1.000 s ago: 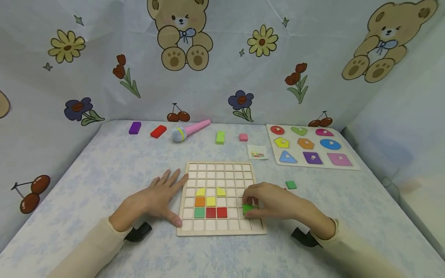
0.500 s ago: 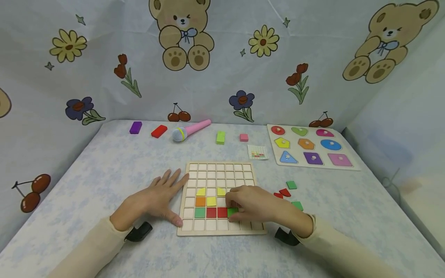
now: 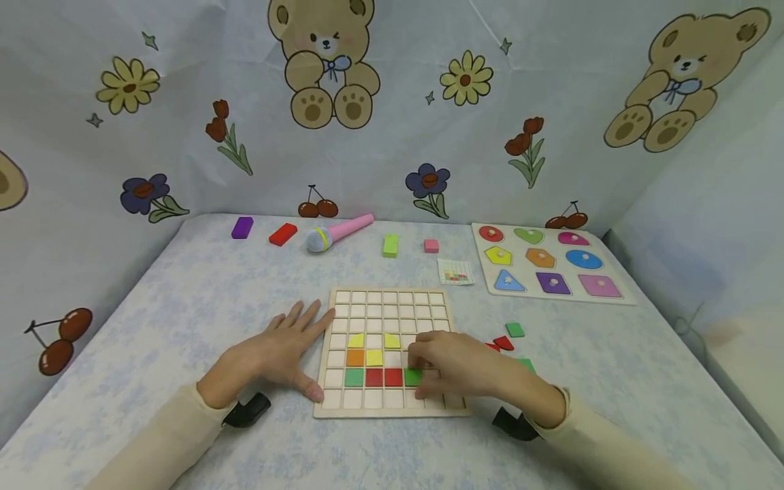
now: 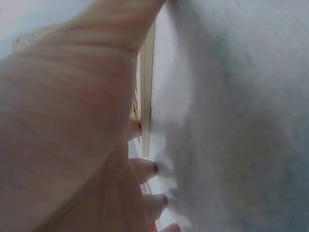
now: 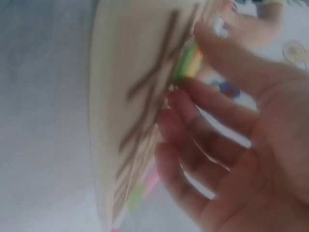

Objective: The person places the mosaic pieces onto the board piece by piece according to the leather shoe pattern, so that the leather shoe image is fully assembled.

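Observation:
A wooden grid board (image 3: 388,412) lies in front of me in the head view. My left hand (image 3: 278,357) rests with spread fingers along its left edge, thumb at the near corner. In one row of cells sit a teal-green tile (image 3: 354,378), two red tiles (image 3: 383,377) and a bright green tile (image 3: 412,378). An orange tile (image 3: 355,357) and a yellow tile (image 3: 373,357) lie above, with two cut-corner yellow tiles beyond. My right hand (image 3: 456,364) hovers beside the bright green tile; in the right wrist view its thumb and index fingertip (image 5: 186,84) stand apart on either side.
Loose green (image 3: 514,329) and red pieces (image 3: 503,343) lie right of the board, partly behind my wrist. Farther back are a pattern card (image 3: 455,272), a knobbed shape puzzle (image 3: 520,272), a toy microphone (image 3: 343,230) and several coloured blocks.
My right hand brought the bright green tile leftward across the board into the cell beside the red tiles, then loosened and drew slightly right. The left hand stayed put.

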### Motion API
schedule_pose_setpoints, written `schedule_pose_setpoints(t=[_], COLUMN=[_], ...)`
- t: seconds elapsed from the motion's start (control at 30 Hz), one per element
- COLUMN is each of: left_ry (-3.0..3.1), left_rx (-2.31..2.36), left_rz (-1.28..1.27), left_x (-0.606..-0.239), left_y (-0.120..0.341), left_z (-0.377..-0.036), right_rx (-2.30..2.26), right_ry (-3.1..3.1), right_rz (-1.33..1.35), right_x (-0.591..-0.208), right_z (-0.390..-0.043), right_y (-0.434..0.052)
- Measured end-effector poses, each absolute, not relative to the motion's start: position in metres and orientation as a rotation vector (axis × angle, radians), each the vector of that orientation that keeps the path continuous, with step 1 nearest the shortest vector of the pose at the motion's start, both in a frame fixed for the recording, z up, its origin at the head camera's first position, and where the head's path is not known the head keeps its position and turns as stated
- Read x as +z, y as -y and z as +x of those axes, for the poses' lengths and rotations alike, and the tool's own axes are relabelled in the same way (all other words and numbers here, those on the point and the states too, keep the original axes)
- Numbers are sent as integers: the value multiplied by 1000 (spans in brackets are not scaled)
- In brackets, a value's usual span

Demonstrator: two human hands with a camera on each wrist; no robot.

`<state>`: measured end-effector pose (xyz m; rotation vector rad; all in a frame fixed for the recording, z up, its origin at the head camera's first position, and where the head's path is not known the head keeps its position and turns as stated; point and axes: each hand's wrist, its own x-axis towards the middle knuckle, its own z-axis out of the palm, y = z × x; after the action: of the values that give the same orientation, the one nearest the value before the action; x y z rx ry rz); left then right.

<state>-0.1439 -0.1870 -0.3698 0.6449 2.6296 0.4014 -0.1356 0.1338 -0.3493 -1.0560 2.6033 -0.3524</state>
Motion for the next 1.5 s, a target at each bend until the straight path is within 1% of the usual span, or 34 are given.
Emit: schedule_pose_setpoints(t=[0.1, 0.2, 0.43, 0.6, 0.7, 1.03, 1.5], left_ry=[-2622, -2625, -2632, -2633, -2631, -2623, -2636], left_rx=[401, 387, 374, 375, 377, 381, 400], left_rz=[640, 636, 650, 648, 642, 646, 648], left_x=[-371, -372, -374, -372, -371, -370, -372], left_y=[186, 186, 186, 186, 185, 184, 185], left_z=[-144, -145, -146, -146, -146, -145, -142], right_rx=[-428, -523, -609, -631, -622, -573, -564], right_ry=[-2564, -2549, -2516, -2504, -2511, -2500, -2548], right_rz=[-1046, -1013, -814, -644, -597, -464, -494], right_x=[-349, -348, -340, -337, -338, -350, -351], right_z=[-140, -154, -195, -209, -214, -219, -219], right_y=[-151, -175, -236, -272, -285, -294, -288])
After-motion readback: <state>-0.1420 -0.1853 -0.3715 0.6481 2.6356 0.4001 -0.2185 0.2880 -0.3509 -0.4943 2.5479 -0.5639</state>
